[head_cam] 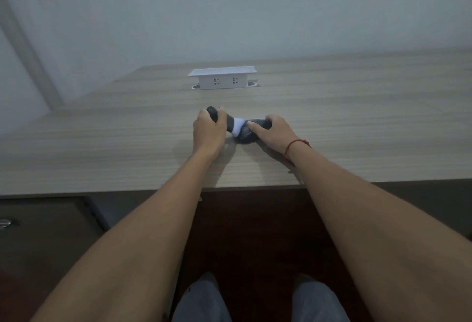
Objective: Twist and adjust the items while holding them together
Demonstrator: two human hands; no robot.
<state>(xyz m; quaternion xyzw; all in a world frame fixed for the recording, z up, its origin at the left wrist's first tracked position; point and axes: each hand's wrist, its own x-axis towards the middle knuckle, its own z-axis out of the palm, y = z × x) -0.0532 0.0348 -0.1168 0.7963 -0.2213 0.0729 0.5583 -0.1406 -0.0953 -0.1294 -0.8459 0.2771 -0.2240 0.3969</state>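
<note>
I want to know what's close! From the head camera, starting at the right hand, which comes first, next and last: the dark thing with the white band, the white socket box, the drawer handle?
1. Dark thing with the white band: under the right hand, gripped.
2. White socket box: farther back on the table, slightly left.
3. Drawer handle: far left, below the table edge.

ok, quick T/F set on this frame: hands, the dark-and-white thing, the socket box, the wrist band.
1. Both hands hold the dark-and-white object: left hand on its left end, right hand on its right end. True.
2. The object is lifted well above the wooden desk. False: it sits at the desk surface.
3. A white pop-up socket box stands on the desk beyond the hands. True.
4. A plug is inserted in the socket box. False: both outlets are vacant.
5. The red string bracelet is on the left wrist. False: it is on the right wrist.
</note>
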